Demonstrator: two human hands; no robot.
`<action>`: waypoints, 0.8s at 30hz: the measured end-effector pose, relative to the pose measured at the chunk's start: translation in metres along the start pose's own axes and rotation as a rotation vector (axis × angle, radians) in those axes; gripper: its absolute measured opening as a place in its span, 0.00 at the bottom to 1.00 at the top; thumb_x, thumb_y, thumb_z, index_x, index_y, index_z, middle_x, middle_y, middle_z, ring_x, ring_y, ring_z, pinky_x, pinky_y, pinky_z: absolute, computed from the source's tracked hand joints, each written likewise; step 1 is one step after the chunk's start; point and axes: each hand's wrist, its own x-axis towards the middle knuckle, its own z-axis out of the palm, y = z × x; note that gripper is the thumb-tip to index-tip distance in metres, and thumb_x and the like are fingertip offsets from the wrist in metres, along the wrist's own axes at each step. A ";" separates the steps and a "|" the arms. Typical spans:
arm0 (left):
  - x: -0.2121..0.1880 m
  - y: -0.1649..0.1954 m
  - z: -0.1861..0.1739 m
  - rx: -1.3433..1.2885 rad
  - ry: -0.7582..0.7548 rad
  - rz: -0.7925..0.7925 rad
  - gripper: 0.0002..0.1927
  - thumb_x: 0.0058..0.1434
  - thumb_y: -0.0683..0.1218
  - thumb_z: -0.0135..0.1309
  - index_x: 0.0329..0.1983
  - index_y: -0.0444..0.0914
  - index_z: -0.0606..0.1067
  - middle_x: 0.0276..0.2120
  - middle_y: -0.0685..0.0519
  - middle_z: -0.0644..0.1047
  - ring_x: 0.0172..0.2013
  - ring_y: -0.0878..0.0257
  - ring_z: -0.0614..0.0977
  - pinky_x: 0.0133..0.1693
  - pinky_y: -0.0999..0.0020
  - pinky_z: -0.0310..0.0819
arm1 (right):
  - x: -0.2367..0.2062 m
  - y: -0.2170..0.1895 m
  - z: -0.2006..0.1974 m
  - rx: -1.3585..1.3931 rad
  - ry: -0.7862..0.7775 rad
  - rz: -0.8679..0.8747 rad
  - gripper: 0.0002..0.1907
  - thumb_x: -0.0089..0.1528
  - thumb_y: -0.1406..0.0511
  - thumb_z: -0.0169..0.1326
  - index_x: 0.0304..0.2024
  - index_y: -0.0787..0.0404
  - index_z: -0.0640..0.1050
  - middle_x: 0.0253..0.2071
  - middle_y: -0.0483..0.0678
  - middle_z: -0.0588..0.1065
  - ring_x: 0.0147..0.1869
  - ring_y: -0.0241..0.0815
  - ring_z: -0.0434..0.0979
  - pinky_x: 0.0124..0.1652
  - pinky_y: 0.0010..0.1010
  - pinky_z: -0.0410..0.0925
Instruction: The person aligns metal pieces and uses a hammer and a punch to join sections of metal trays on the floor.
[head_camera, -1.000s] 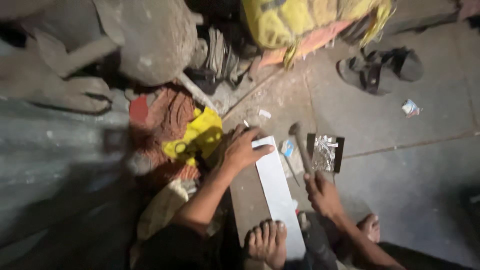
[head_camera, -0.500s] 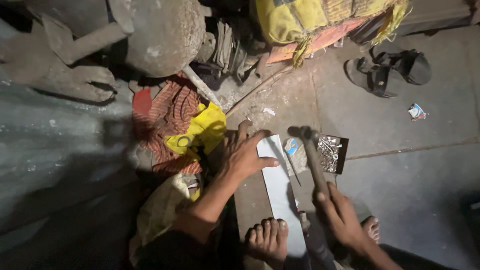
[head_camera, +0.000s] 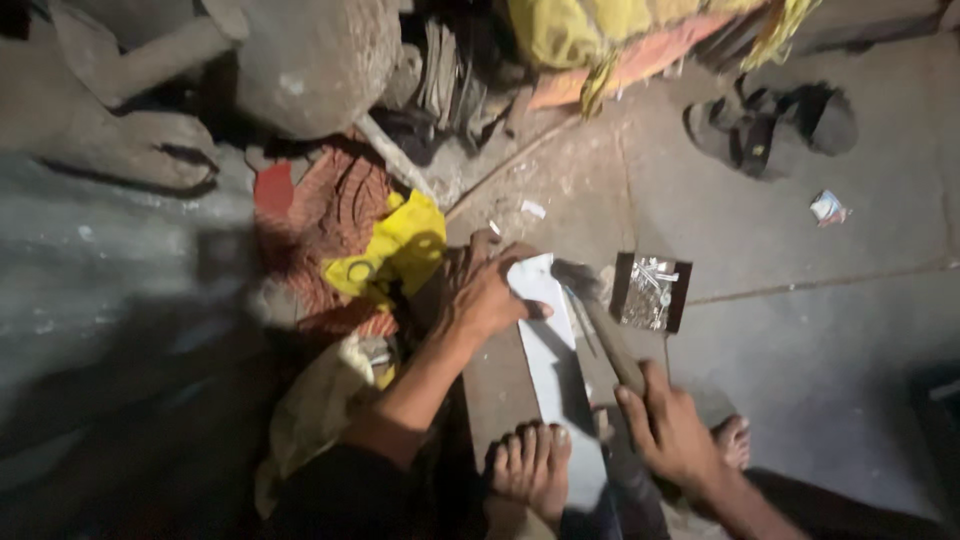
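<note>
- Down in the head view, a pale strip (head_camera: 555, 370) of flat board lies lengthwise on the concrete floor (head_camera: 800, 330), running from the person's feet up toward the clutter; every place below is told from this strip.
- At the strip's far end the left hand (head_camera: 490, 290) lies palm down, fingers curled over the end and its left edge, pressing it flat; whether anything small is pinched under the fingertips cannot be told.
- Just right of the strip, near its lower part, the right hand (head_camera: 670, 430) is closed in a fist round the handle of a hammer (head_camera: 600, 320).
- From that fist the hammer slants up, and its dark head hangs over the strip's far right corner, close to the left hand's fingers; whether it touches the strip is too blurred to tell.
- Across the strip's near end a bare foot (head_camera: 530, 465) rests, toes pointing up the picture; a second foot (head_camera: 732, 440) shows to the right, beyond the right hand.
- Right of the strip's far end, close to the hammer head, lies a small dark tray (head_camera: 650, 293) of shiny metal bits.
- Left of the strip's far end, beside the left hand, sits a yellow cloth (head_camera: 400, 250) on a reddish patterned rag (head_camera: 335, 210).
- Well beyond the strip to the upper right lies a pair of dark sandals (head_camera: 770, 120).
</note>
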 end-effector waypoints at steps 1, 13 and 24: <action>-0.001 0.001 -0.002 -0.058 0.030 0.050 0.43 0.34 0.60 0.73 0.59 0.55 0.74 0.63 0.44 0.65 0.62 0.42 0.69 0.59 0.48 0.68 | -0.001 -0.002 0.000 -0.021 -0.039 0.000 0.18 0.66 0.55 0.45 0.46 0.63 0.67 0.23 0.66 0.75 0.31 0.69 0.78 0.30 0.53 0.69; -0.061 0.016 0.015 0.299 0.478 0.247 0.32 0.66 0.59 0.53 0.71 0.46 0.67 0.67 0.40 0.64 0.68 0.41 0.64 0.67 0.36 0.49 | 0.072 0.047 0.023 0.045 0.033 0.114 0.18 0.63 0.56 0.52 0.47 0.61 0.75 0.32 0.59 0.78 0.37 0.57 0.81 0.38 0.47 0.72; -0.054 0.005 0.023 0.282 0.341 0.092 0.29 0.67 0.58 0.47 0.71 0.48 0.67 0.68 0.44 0.65 0.68 0.42 0.64 0.61 0.31 0.53 | 0.074 0.024 0.041 0.443 -0.318 0.409 0.39 0.62 0.48 0.51 0.74 0.48 0.62 0.56 0.61 0.79 0.47 0.57 0.82 0.43 0.46 0.75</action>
